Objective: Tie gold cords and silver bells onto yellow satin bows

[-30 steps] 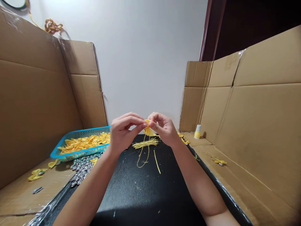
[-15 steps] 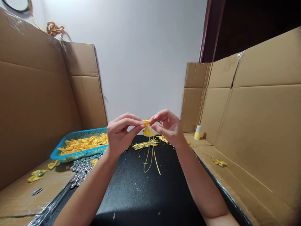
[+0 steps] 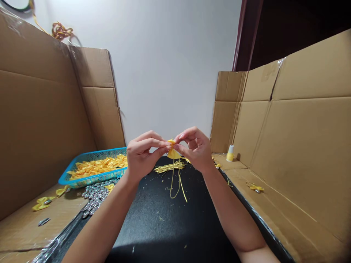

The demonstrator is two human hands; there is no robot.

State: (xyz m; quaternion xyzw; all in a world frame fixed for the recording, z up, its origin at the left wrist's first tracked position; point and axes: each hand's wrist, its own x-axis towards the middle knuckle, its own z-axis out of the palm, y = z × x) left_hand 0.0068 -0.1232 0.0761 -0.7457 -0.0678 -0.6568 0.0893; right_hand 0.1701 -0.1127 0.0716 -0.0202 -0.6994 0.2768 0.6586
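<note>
Between my two hands, above the far part of the black table, is a yellow ribbon bow (image 3: 173,153). My left hand (image 3: 145,151) pinches its middle with thumb and fingers. From the other side my right hand (image 3: 194,148) has thumb and forefinger closed at the bow's knot, its other fingers curled. Yellow cord (image 3: 172,186) hangs in a loop below the bow. A small shiny bead shows partly by my left fingertips. Beneath the hands lies a bundle of cut yellow cords (image 3: 168,167).
A blue basket (image 3: 95,177) of yellow bows stands left, beside a heap of silver beads (image 3: 95,197). A thread spool (image 3: 230,153) and a finished-looking bow with a bead (image 3: 255,187) lie right. Cardboard walls (image 3: 296,135) rise on both sides of the black table (image 3: 164,226).
My right thumb has closed in toward the bow's knot. My left hand has shifted slightly right, still pinching the bow. The hanging cord loop has swung a little.
</note>
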